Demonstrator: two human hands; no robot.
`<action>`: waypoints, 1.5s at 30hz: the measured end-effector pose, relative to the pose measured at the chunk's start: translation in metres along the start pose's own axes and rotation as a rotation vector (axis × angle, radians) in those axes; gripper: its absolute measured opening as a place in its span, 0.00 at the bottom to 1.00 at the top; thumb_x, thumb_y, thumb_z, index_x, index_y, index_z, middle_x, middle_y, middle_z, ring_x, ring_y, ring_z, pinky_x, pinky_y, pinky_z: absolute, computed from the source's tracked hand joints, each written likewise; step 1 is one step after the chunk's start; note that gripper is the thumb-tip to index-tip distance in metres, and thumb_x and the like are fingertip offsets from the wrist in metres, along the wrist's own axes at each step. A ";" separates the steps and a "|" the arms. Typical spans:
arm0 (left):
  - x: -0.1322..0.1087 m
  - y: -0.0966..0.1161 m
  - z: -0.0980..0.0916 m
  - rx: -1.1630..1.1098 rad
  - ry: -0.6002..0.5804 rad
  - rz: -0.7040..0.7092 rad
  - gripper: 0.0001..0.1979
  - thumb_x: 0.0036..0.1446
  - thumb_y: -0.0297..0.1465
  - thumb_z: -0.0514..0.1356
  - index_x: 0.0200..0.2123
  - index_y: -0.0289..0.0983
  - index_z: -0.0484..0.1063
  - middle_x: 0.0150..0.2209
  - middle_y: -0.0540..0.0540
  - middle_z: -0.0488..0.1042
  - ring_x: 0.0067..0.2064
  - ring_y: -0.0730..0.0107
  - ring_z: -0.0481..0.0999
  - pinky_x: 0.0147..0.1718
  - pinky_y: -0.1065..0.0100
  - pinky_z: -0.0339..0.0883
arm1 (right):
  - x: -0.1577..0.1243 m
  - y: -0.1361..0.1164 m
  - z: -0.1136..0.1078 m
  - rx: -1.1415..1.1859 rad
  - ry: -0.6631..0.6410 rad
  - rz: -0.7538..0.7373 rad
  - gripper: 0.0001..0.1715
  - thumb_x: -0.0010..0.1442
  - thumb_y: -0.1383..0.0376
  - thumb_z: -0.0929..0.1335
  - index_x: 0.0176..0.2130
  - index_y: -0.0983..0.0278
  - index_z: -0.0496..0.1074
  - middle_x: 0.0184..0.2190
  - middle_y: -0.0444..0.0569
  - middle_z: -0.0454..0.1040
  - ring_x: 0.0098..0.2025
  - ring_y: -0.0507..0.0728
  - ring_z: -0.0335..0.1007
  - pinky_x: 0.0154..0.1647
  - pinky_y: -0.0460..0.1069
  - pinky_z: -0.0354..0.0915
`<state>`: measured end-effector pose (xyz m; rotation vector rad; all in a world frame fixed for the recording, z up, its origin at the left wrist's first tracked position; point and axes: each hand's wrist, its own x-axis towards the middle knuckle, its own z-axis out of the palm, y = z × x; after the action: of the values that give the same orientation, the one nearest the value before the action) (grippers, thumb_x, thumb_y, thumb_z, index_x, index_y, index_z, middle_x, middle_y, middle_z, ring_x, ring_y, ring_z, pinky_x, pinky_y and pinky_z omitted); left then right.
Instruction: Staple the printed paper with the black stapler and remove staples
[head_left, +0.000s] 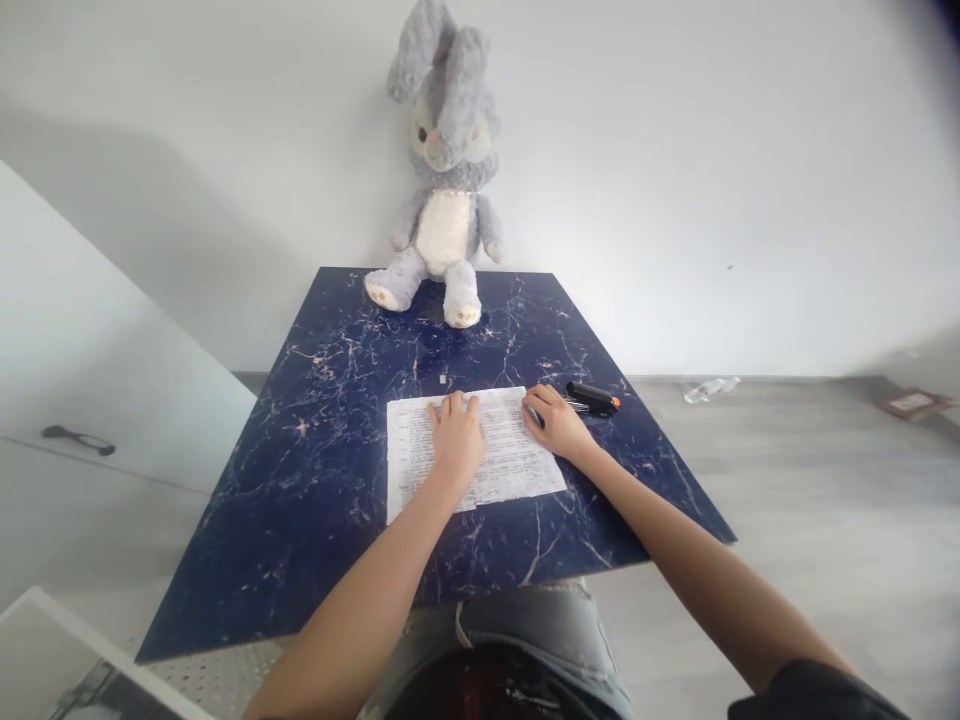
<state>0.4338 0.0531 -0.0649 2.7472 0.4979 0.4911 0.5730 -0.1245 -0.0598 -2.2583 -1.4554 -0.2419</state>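
White sheets of paper [510, 455] covered in dark lines of print lie on the blue marbled table [315, 520]. My left hand [457, 435] rests on the middle of the paper, fingers spread and pressed down. At the paper's upper right corner, my right hand [555, 420] has its fingers curled, with the thumb and fingertips closed at the edge. Just right of that hand is a black stapler [592, 398] with an orange end and a metal part, partly hidden behind the hand.
A grey plush rabbit [446, 220] sits at the table's far edge against the wall. A tiny pale scrap [442, 379] lies beyond the paper. On the floor to the right are a clear plastic item [711, 390] and a brown box-like object [911, 402].
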 end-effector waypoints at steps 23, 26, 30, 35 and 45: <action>0.025 -0.028 -0.001 0.081 0.066 -0.130 0.23 0.68 0.28 0.52 0.64 0.37 0.71 0.67 0.37 0.67 0.66 0.40 0.62 0.65 0.41 0.51 | -0.027 -0.062 -0.011 0.146 -0.013 -0.686 0.14 0.68 0.68 0.64 0.29 0.60 0.66 0.26 0.45 0.65 0.30 0.56 0.60 0.28 0.52 0.58; 0.027 -0.030 -0.002 0.000 0.127 -0.111 0.17 0.67 0.26 0.54 0.55 0.36 0.77 0.59 0.38 0.75 0.60 0.44 0.68 0.62 0.46 0.57 | -0.026 -0.064 -0.015 0.144 -0.036 -0.708 0.15 0.68 0.68 0.64 0.28 0.60 0.65 0.27 0.45 0.65 0.30 0.56 0.60 0.27 0.52 0.58; 0.027 -0.034 -0.003 -0.123 0.126 -0.087 0.11 0.65 0.23 0.55 0.40 0.37 0.77 0.45 0.39 0.77 0.47 0.52 0.74 0.51 0.54 0.66 | -0.028 -0.052 -0.015 0.169 -0.051 -0.551 0.13 0.67 0.69 0.64 0.29 0.60 0.65 0.27 0.45 0.63 0.30 0.56 0.58 0.29 0.52 0.59; 0.027 -0.034 -0.005 -0.270 0.156 -0.085 0.11 0.63 0.19 0.55 0.36 0.37 0.76 0.42 0.40 0.76 0.45 0.54 0.74 0.49 0.55 0.66 | -0.022 -0.044 -0.012 0.178 -0.027 -0.510 0.13 0.66 0.70 0.64 0.29 0.60 0.66 0.26 0.45 0.64 0.30 0.56 0.59 0.30 0.52 0.59; 0.023 -0.008 -0.017 -1.625 0.150 -0.496 0.04 0.60 0.32 0.68 0.36 0.39 0.77 0.45 0.44 0.78 0.42 0.67 0.75 0.43 0.67 0.70 | -0.018 0.024 -0.052 -0.012 0.645 0.433 0.14 0.71 0.64 0.60 0.35 0.60 0.70 0.36 0.50 0.75 0.41 0.60 0.68 0.49 0.55 0.61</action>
<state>0.4450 0.0734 -0.0462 1.0059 0.4505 0.5703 0.5917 -0.1709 -0.0269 -2.1442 -0.6244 -0.7503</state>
